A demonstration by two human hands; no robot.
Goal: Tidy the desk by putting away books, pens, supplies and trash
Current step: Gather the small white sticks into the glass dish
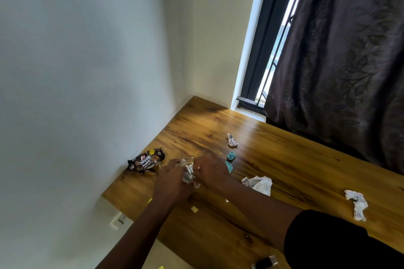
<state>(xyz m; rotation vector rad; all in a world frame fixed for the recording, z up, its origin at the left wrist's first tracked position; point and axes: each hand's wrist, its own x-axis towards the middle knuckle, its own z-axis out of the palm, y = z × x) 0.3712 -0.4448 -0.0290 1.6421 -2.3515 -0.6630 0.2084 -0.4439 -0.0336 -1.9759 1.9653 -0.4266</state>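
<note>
We see a dark "Happy Happy" snack wrapper (146, 161) lying crumpled by the wall on the wooden desk (284, 166). Just right of the wrapper, a clear plastic piece with white printed paper (188, 173) sits between the hands. Further right of the wrapper lie two small teal scraps (231, 156), a white printed scrap (232, 140) beyond them, a crumpled white sheet (260, 184), and a twisted white paper (357, 204) farthest away. A small yellow scrap (194, 209) lies nearer us than the wrapper.
</note>
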